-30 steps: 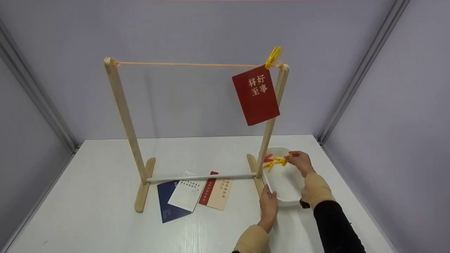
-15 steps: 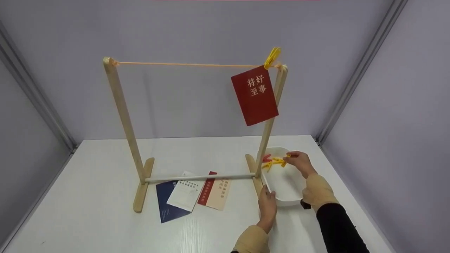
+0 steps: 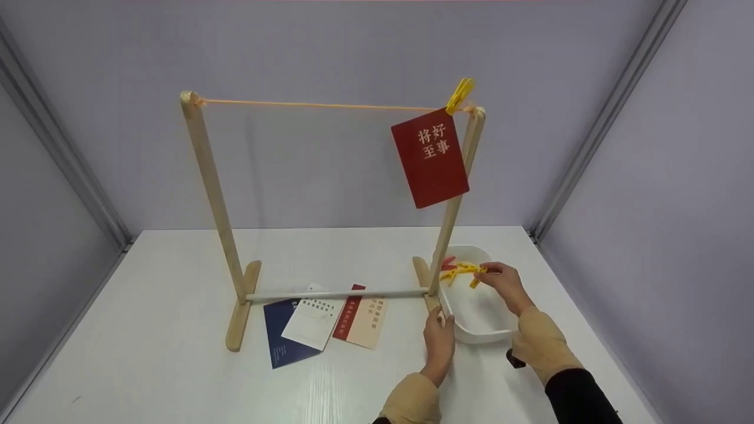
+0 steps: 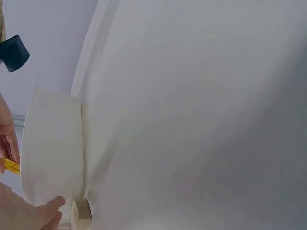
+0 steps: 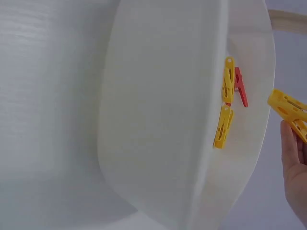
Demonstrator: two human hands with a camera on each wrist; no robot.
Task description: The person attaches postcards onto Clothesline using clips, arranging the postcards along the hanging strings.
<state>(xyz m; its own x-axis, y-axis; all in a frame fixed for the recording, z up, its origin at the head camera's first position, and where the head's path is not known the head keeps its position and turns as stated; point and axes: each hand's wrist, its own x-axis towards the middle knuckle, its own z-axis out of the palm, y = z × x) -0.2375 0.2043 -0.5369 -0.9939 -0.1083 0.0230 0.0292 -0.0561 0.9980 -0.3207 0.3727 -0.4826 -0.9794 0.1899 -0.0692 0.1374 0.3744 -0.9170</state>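
One yellow clip [image 5: 290, 113] is pinched by the outstretched right hand [image 3: 505, 285]; left hand [image 3: 439, 343] relaxed beside the tub [image 5: 156, 115].

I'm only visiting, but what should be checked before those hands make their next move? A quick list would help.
1. Clip in hand: ok. The right hand pinches a yellow clip.
2. Line strung up: ok. The line spans both posts.
3. Red booklet hanging straight: not ok. The red booklet tilts from a single top clip.
4. More clips at hand: ok. Spare clips lie in the tub.
5. Booklets lying apart: not ok. The white booklet overlaps the blue booklet.
6. Tub steadied: cannot tell. The left hand is beside it, but contact is unclear.
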